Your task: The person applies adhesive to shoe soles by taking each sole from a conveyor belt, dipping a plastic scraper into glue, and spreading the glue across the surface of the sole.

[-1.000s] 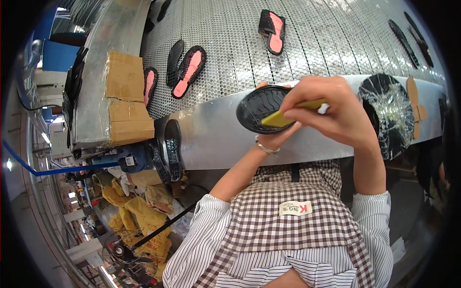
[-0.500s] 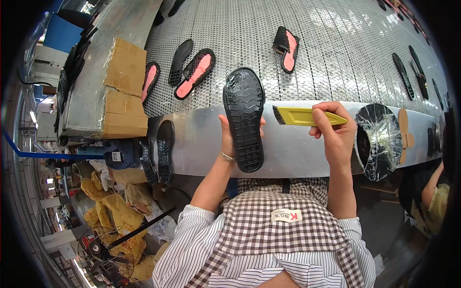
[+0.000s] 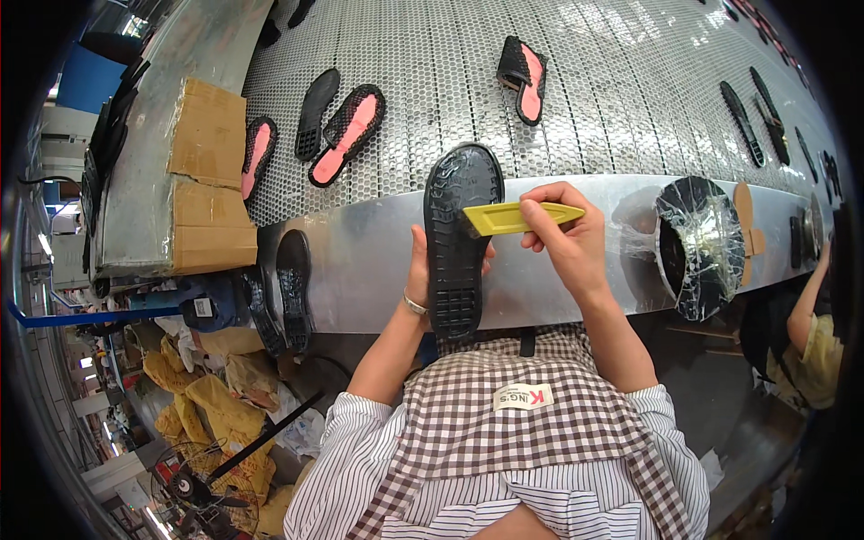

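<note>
My left hand [image 3: 419, 270] grips a black shoe sole [image 3: 456, 270] from behind, thumb along its left edge and fingertips showing at the right. The sole stands nearly upright, toe end away from me, its wavy front area glossy as if wet. In my right hand [image 3: 567, 232], pinched between thumb and fingers, is a flat yellow brush [image 3: 517, 217] with dark bristles at its left end. Those bristles lie over the right middle part of the sole. To the right stands a round black container [image 3: 697, 247] wrapped in clear film, with stringy residue.
Slippers with pink insoles [image 3: 351, 135] and black soles [image 3: 317, 108] lie on the perforated metal conveyor [image 3: 432, 81] beyond the metal ledge [image 3: 360, 261]. A cardboard-covered box edge [image 3: 211, 220] is at left. More soles [image 3: 292, 279] lean at the ledge's left end. Another person's arm [image 3: 810, 301] shows far right.
My right hand has moved left, bringing the brush from beside the sole onto it. The sole sits slightly lower in view. The surroundings have shifted a little left.
</note>
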### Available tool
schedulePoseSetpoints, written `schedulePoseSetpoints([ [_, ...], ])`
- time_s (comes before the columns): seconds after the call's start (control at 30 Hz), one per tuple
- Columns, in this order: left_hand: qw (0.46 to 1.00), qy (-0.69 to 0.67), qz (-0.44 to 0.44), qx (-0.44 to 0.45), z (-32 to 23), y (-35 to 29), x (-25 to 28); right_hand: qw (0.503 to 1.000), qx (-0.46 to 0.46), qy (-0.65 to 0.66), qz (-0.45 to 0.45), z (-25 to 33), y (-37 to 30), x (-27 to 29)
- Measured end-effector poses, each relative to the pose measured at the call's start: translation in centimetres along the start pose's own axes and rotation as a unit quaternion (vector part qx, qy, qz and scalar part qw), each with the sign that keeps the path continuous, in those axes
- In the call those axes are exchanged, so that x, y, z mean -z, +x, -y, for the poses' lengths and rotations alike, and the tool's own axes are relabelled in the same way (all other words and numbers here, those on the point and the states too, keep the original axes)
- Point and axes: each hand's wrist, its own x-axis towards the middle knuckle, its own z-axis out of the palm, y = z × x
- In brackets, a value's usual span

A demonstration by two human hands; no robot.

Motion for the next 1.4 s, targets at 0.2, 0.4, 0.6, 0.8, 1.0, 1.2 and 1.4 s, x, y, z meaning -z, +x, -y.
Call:
schedulePoseSetpoints([
  [0.2, 0.999, 0.006, 0.049, 0.019, 0.7, -0.4, 0.6, 1.000, -0.013, 0.004, 0.004, -0.5, 1.0, 0.0],
  [0.4, 0.991, 0.080, 0.102, 0.018, 0.9, -0.2, 0.9, 0.994, 0.003, 0.050, -0.092, -1.2, 2.1, 1.2],
  [0.6, 0.994, 0.057, 0.087, 0.038, 1.2, -0.4, 0.6, 0.992, 0.031, -0.002, -0.123, -0.3, 1.7, 2.5],
  [0.8, 0.996, 0.048, 0.052, 0.048, 1.0, -0.6, -0.4, 0.996, 0.037, 0.007, -0.075, 0.6, 0.7, 1.2],
  [1.0, 0.996, 0.047, 0.073, 0.038, 0.9, -0.7, -1.0, 0.994, 0.029, 0.041, -0.099, 0.1, 1.1, 1.6],
  [1.2, 0.995, 0.052, 0.073, 0.054, 0.8, -1.0, -0.7, 0.992, 0.031, 0.058, -0.112, -0.4, 1.6, 2.1],
  [1.4, 0.995, 0.021, 0.042, 0.084, 0.0, -0.6, -1.7, 0.999, -0.009, 0.027, -0.028, 0.6, 0.4, 1.7],
])
